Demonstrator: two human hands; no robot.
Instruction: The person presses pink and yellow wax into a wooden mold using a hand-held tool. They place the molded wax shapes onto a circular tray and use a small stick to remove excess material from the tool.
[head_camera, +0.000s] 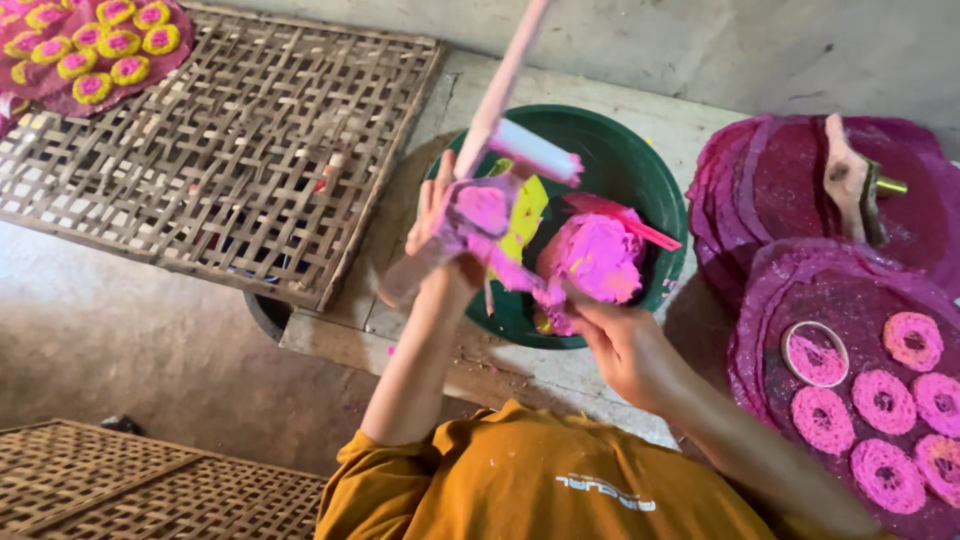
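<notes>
My left hand (438, 222) is raised over a green bowl (645, 180) and grips a pink-smeared tool (482, 215) with a long pink handle (503, 80) and a pale cylinder (535, 152). Pink dough and a yellow piece (526, 214) cling to the tool. My right hand (622, 342) is at the bowl's near rim, its fingertips pinching a strand of pink dough that hangs from the tool. A big lump of pink dough (597, 256) sits in the bowl with a pink flat stick (640, 228) behind it.
To the right lie stacked magenta round sheets (790, 180); the nearest carries several pink coiled rings (884, 402) and a metal ring mould (815, 353). A wooden tool (848, 178) rests on the far stack. A woven bamboo tray (230, 150) lies at left, with yellow-and-pink rings (95, 45) beyond it.
</notes>
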